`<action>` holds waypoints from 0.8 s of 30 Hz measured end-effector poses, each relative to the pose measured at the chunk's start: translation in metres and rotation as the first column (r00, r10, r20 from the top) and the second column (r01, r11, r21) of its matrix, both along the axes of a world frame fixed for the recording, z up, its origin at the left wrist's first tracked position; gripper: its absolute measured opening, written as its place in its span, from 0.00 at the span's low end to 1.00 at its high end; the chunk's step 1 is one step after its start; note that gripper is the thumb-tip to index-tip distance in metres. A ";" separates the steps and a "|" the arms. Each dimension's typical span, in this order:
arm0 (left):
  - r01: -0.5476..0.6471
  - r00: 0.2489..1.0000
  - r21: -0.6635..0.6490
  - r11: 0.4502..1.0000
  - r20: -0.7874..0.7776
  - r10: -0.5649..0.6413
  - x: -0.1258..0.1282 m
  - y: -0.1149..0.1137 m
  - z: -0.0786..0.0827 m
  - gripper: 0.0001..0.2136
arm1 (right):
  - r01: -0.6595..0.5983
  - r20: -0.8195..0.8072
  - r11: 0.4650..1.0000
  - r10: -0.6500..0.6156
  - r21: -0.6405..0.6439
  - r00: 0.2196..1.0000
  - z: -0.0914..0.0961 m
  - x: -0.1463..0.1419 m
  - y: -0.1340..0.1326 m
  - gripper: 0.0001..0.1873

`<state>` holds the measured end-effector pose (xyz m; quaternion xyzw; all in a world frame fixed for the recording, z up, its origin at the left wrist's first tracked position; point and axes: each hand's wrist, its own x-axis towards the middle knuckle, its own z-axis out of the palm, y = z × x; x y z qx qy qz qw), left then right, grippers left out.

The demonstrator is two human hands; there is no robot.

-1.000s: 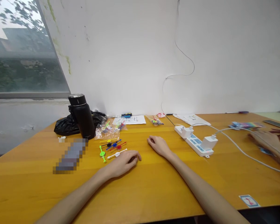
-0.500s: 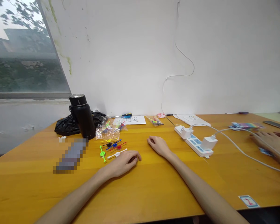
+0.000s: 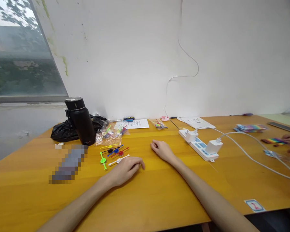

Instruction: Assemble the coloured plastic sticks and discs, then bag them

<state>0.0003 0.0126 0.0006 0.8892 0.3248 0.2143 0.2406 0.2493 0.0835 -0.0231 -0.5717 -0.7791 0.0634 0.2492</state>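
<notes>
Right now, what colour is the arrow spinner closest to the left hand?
The arrow spinner closest to the left hand is white, seen in the head view.

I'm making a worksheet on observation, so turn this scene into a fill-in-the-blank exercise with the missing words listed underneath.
1. The loose arrow spinner nearest the left hand is ____ in colour.
2. The white power strip lies to the ____ of the right hand.
3. The black plastic bag lies partly ____ the black bottle.
4. The window shows in the picture's upper ____ corner.

Missing words: white; right; behind; left.
</notes>
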 end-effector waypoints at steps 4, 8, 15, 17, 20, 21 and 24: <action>-0.050 0.998 0.029 0.998 -0.022 0.051 -0.001 0.000 0.000 0.13 | -0.085 0.003 0.996 0.085 0.002 0.996 -0.002 0.000 0.001 0.15; -0.053 0.998 0.035 0.998 -0.027 0.054 -0.004 -0.003 0.013 0.12 | -0.079 -0.009 0.997 0.079 -0.006 0.997 -0.003 -0.001 0.001 0.14; -0.283 0.958 0.223 0.933 0.104 0.266 -0.038 0.044 0.056 0.13 | -0.071 -0.006 0.997 0.071 -0.024 0.997 0.000 -0.003 -0.003 0.14; -0.303 0.953 0.305 0.903 0.082 0.292 -0.055 0.075 0.062 0.13 | -0.071 -0.009 0.997 0.070 -0.025 0.997 0.000 -0.003 -0.003 0.14; -0.318 0.927 0.371 0.873 -0.074 0.369 -0.079 0.121 0.062 0.16 | -0.064 -0.015 0.998 0.064 -0.028 0.998 0.000 -0.003 -0.003 0.14; -0.347 0.905 0.370 0.862 -0.110 0.412 -0.085 0.133 0.061 0.17 | -0.063 -0.016 0.998 0.063 -0.031 0.998 0.000 -0.003 -0.003 0.14; -0.396 0.853 0.301 0.868 -0.228 0.469 -0.100 0.155 0.054 0.21 | -0.062 -0.012 0.997 0.061 -0.038 0.998 0.000 -0.003 -0.003 0.14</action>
